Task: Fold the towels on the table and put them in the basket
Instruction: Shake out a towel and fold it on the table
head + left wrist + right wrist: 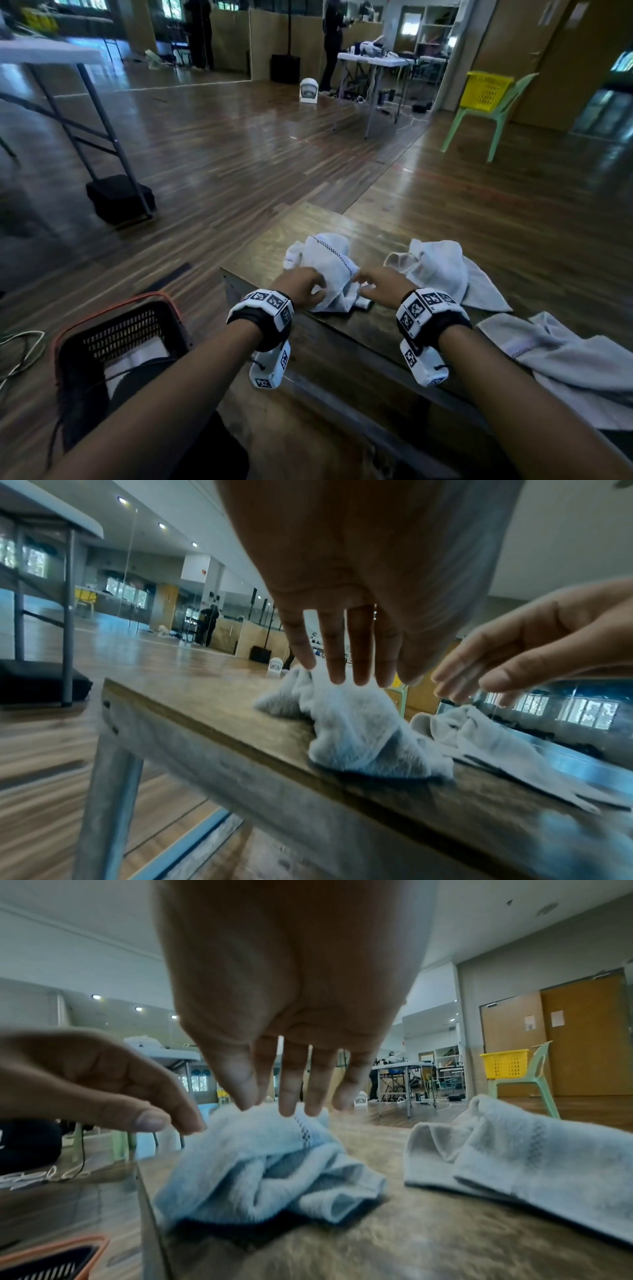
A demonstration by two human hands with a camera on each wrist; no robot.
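Observation:
A crumpled white towel [329, 265] with a dotted stripe lies at the left corner of the wooden table [359, 346]. My left hand [308, 286] and right hand [368, 286] hover over its near edge, close together. In the left wrist view the left hand [346, 680] has straight fingers whose tips reach the towel [356, 731]. The right hand [287, 1107] likewise points its straight fingers down at the top of the towel [260, 1164]. Neither hand grips cloth. A dark basket [113, 329] with an orange rim stands on the floor at the left, with white cloth inside.
A second rumpled towel [442, 269] lies to the right of the first, and a third towel [568, 359] hangs over the near right edge. A folding table's legs [102, 137] stand at the far left. A yellow basket [484, 90] sits on a green chair far right.

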